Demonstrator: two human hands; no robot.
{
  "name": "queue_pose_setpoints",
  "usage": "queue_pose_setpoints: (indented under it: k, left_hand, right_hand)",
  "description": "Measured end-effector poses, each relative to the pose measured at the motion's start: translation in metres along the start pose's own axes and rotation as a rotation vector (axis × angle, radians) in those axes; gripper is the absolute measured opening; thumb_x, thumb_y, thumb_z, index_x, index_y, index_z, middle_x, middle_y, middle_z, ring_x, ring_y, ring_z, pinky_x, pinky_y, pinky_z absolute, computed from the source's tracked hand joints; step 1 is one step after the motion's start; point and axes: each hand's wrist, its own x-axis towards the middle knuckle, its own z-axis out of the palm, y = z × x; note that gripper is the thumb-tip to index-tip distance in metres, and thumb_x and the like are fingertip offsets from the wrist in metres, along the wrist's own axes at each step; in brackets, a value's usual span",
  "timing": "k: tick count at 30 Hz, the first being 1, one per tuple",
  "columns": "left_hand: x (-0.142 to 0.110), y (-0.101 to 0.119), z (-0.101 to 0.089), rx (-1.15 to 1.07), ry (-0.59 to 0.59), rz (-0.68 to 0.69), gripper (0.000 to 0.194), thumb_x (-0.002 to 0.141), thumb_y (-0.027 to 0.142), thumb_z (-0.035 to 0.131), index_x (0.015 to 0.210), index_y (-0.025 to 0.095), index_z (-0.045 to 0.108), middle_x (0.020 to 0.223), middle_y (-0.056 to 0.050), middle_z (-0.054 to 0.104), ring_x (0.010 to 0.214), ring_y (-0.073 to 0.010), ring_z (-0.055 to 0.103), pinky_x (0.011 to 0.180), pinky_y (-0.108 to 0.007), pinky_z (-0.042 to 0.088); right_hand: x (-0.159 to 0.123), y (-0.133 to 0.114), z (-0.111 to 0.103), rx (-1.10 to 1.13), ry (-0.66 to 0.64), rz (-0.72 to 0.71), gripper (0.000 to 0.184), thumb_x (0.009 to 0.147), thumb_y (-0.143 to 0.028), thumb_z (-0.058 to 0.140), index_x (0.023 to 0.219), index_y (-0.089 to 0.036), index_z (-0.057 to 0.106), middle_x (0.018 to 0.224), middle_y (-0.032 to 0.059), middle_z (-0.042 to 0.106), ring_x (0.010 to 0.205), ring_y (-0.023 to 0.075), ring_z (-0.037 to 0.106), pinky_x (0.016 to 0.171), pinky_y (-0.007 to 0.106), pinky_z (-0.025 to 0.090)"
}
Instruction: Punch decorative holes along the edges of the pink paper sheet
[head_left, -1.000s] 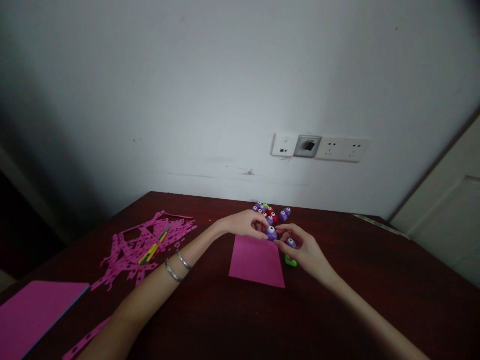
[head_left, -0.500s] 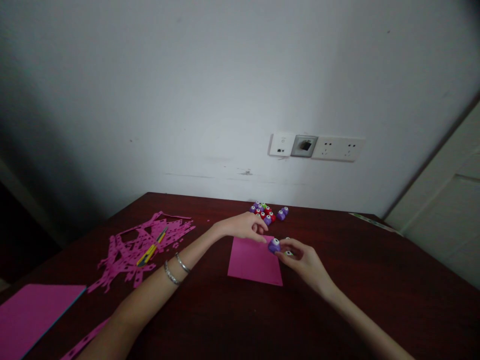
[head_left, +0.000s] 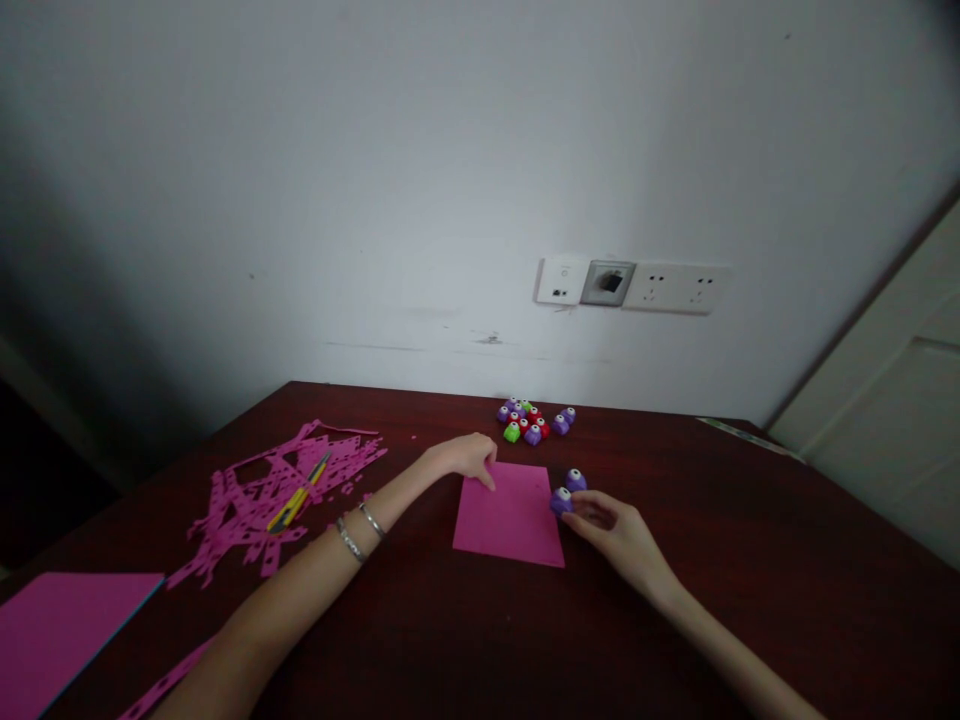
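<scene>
My right hand [head_left: 622,540] pinches a small purple craft punch [head_left: 561,501] with a white top, beside the right edge of a pink paper sheet [head_left: 506,520]. Another purple craft punch [head_left: 575,480] stands just behind my right fingertips. Over the sheet's far left corner is my left hand [head_left: 472,458], with two silver bangles on its wrist. Its thumb reaches down onto the paper, apart from the bent fingers. Whether any fingers are under the sheet I cannot tell.
Behind the sheet stand several purple, red and green craft punches [head_left: 533,434], with two purple ones [head_left: 561,425] to their right. Punched pink paper scraps [head_left: 247,510] lie left, a yellow cutter knife [head_left: 298,495] on them. A pink stack [head_left: 67,630] sits front left.
My left hand has left the purple punch and moved left to the sheet's far left corner, uncovering a green punch. My right hand has brought the purple punch nearer and slightly right.
</scene>
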Motion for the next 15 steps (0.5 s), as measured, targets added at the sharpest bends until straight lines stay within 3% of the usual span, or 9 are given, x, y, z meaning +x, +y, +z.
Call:
queue_pose_setpoints:
  k: [8,15]
  left_hand:
    - [0.006,-0.0033,0.0037,-0.065,-0.191,-0.052,0.022,0.062,0.033,0.072,0.07,0.014,0.066,0.067,-0.002,0.064,0.061,-0.0131,0.055,0.055,-0.021,0.036]
    - [0.0047,-0.0001,-0.0012,-0.064,-0.153,-0.022,0.025,0.059,0.027,0.074,0.078,0.013,0.064,0.078,-0.003,0.065,0.066,-0.0122,0.054,0.056,-0.02,0.036]
  right_hand:
    - [0.0004,0.0076,-0.0037,-0.084,-0.019,-0.089,0.029,0.069,-0.04,0.067,0.087,-0.018,0.063,0.08,0.0044,0.066,0.075,0.0188,0.064,0.073,0.033,0.053]
    - [0.0007,0.0097,-0.0053,-0.106,-0.014,-0.088,0.027,0.069,-0.036,0.067,0.088,-0.018,0.064,0.083,0.0054,0.067,0.076,0.02,0.065,0.074,0.034,0.054]
